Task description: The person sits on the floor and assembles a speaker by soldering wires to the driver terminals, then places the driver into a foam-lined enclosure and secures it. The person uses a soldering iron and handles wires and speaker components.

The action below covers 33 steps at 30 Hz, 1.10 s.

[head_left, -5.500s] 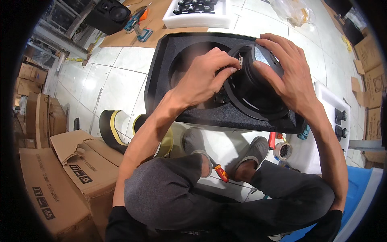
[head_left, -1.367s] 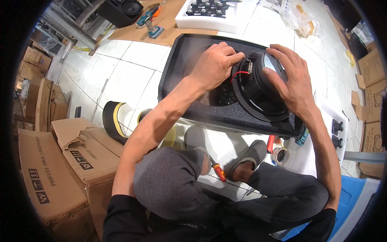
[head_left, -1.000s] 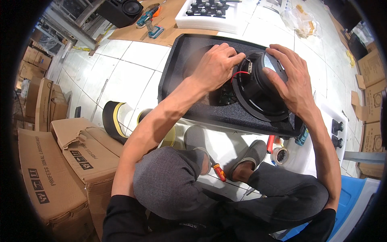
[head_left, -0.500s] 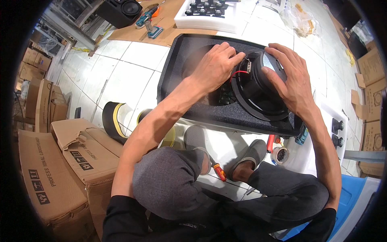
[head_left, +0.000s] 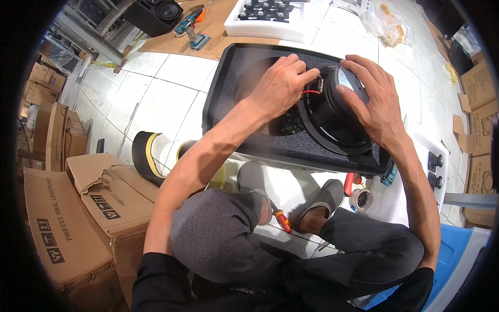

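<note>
A black speaker cabinet lies before me with its round opening on the left. A loose speaker driver rests tilted on its right part, magnet upward. My right hand grips the driver round its magnet, thumb on the near side and fingers over the top. My left hand is closed in a pinch at the terminal on the driver's left side; what sits between the fingertips is hidden. A short red wire runs just below those fingertips. Inside the opening, a circuit board partly shows.
A screwdriver lies between my feet, with a tape roll to its right. Cardboard boxes stand at left. Beyond the cabinet are a power drill, a white foam tray of parts and another speaker.
My left fingertips have shifted slightly right, closer against the terminal, and the red wire has moved with them. My right hand stays on the driver.
</note>
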### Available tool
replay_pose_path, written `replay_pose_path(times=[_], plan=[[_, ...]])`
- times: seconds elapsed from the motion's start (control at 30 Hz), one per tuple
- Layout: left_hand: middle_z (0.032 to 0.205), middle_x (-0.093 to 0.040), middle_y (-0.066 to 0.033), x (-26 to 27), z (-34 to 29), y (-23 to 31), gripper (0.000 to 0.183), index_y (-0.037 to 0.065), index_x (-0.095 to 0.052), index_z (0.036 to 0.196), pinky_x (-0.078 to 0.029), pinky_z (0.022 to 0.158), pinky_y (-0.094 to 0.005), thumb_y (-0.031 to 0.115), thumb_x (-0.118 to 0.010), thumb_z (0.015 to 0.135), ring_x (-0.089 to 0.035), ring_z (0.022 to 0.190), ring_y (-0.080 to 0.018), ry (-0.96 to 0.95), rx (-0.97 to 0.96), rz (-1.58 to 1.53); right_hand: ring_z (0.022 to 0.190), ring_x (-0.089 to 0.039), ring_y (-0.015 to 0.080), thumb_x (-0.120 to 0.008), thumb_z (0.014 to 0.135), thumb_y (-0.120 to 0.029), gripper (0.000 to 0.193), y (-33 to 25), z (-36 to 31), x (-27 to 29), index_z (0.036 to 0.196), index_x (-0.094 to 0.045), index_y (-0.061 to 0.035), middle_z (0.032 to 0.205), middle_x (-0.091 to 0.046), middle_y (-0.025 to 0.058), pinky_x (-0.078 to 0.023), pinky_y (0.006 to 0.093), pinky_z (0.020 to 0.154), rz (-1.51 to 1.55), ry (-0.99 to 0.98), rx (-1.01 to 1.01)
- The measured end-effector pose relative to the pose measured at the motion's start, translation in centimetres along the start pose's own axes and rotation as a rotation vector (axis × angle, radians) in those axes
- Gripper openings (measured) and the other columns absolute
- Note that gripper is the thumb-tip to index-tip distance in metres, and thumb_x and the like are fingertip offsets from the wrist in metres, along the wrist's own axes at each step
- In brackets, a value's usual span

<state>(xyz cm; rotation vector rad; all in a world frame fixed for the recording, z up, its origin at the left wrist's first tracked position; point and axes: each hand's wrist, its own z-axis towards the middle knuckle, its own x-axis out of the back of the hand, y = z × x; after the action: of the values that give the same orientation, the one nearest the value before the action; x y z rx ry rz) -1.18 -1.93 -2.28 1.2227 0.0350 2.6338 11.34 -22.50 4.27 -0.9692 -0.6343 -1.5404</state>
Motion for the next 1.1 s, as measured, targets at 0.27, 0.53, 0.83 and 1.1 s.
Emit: replay_pose_path(times=[0.27,0.53,0.83,1.1], plan=[[0.087,-0.058,-0.0097,0.01,0.12,-0.06,0.045,0.004,-0.064,0.121,-0.049,0.083,-0.0412,0.001,-0.070,0.077,-0.057,0.087,-0.0285,-0.016,-0.029,0.051,0.127,-0.055,0.0308,-0.066,0.095,-0.040,0.048,-0.04,0.09,0.10,0.127,-0.064,-0.0043,0.134,-0.062,0.0139,-0.039,0.0431,0.107,-0.003,0.016,0.022],[0.088,-0.057,-0.0093,0.27,0.30,0.03,0.046,0.004,-0.062,0.120,-0.049,0.083,-0.0394,0.001,-0.072,0.075,-0.056,0.088,-0.0280,-0.048,-0.069,0.114,0.126,-0.055,0.0304,-0.066,0.095,-0.040,0.048,0.00,0.09,0.02,0.127,-0.065,-0.0040,0.133,-0.062,0.0139,-0.039,0.0426,0.106,-0.001,0.033,0.034],[0.085,-0.057,-0.0091,0.35,0.58,-0.27,0.037,0.003,-0.064,0.114,-0.051,0.082,-0.0386,0.002,-0.071,0.078,-0.057,0.085,-0.0263,-0.033,-0.102,0.075,0.126,-0.056,0.0301,-0.066,0.095,-0.042,0.049,0.13,0.03,-0.15,0.127,-0.065,-0.0042,0.133,-0.063,0.0135,-0.039,0.0429,0.106,-0.015,0.038,0.041],[0.082,-0.059,-0.0095,0.42,0.89,-0.70,0.025,0.001,-0.069,0.108,-0.053,0.078,-0.0378,0.003,-0.071,0.083,-0.059,0.082,-0.0259,-0.001,-0.120,-0.002,0.126,-0.056,0.0297,-0.065,0.096,-0.043,0.050,0.11,0.00,-0.12,0.127,-0.065,-0.0046,0.133,-0.063,0.0134,-0.039,0.0435,0.106,-0.011,0.030,0.033]])
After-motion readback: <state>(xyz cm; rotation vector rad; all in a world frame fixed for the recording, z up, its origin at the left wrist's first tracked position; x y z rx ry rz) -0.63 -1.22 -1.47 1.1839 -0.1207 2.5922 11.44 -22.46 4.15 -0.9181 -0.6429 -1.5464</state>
